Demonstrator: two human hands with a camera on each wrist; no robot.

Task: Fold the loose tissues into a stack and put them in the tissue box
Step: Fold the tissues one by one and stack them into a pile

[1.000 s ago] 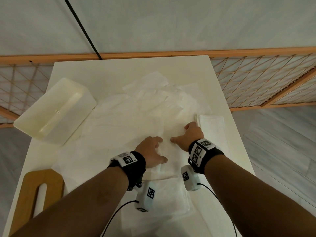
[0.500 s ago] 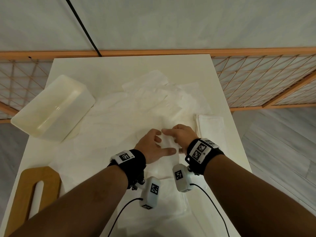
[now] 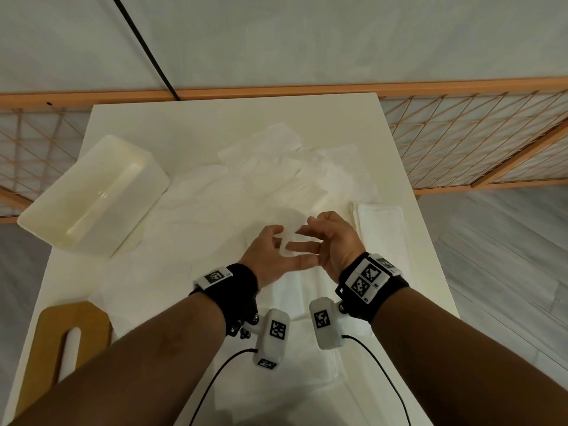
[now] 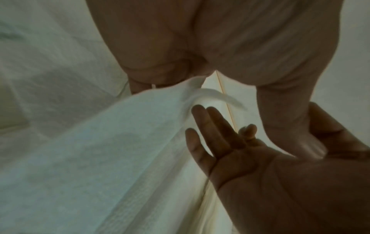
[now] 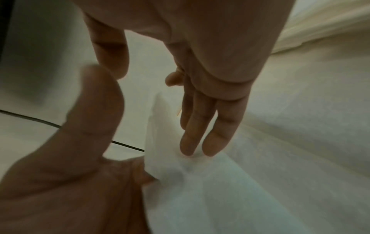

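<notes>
Across the white rectangular table (image 3: pixel 408 167) lay thin, crinkled white tissues (image 3: pixel 267 182), and above them the left hand (image 3: pixel 270 253) pinched one soft sheet's lifted corner (image 4: pixel 192 88) while the right hand (image 3: pixel 332 244) hovered loosely spread, its fingertips blurred.

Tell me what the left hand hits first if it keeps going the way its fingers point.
Probably the right hand: the left hand points right, toward its palm, with a lifted tissue edge between them. Depth is unclear.

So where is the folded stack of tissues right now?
In the head view, the folded stack lies at the table's right edge, just right of the right hand.
</notes>
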